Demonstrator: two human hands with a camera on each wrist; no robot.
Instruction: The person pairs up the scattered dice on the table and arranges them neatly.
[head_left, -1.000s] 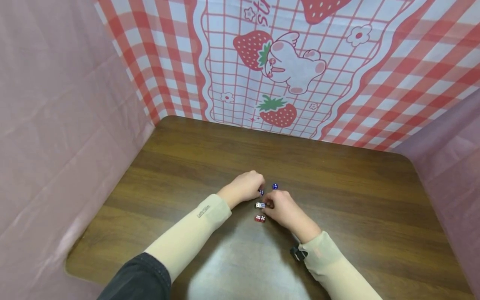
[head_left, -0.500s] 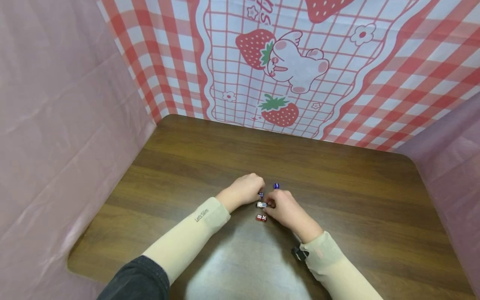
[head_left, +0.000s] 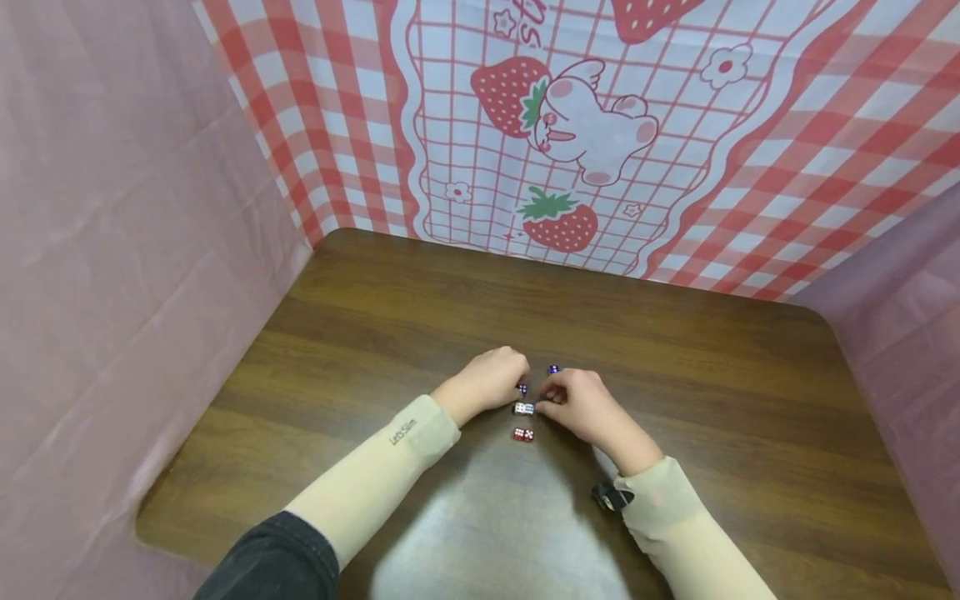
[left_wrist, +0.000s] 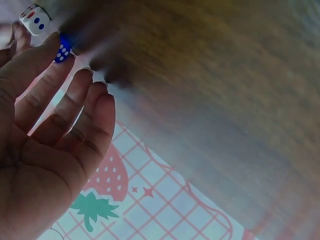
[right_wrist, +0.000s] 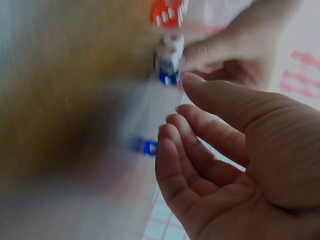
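Note:
My left hand (head_left: 491, 377) pinches a blue die (left_wrist: 62, 50) with white dots between thumb and index finger. Just nearer to me lies a pair of white dice (head_left: 524, 408), side by side on the table. Nearer still is a pair of red dice (head_left: 523, 434). To the right of the white pair is my right hand (head_left: 585, 408), fingers loosely bent, with nothing between thumb and fingertips in the right wrist view. Beyond that hand lies another blue die (right_wrist: 150, 147), partly blurred and apart from the others.
The dice lie on a brown wooden table (head_left: 420, 292) with rounded corners. At its far edge hangs a red-and-white checked cloth (head_left: 360, 150) with strawberries. Pink cloth (head_left: 135, 208) hangs along the left side, and more at the right.
My right hand has come away from the white dice, moving right and slightly back toward the loose blue die. The left hand with its blue die has barely moved.

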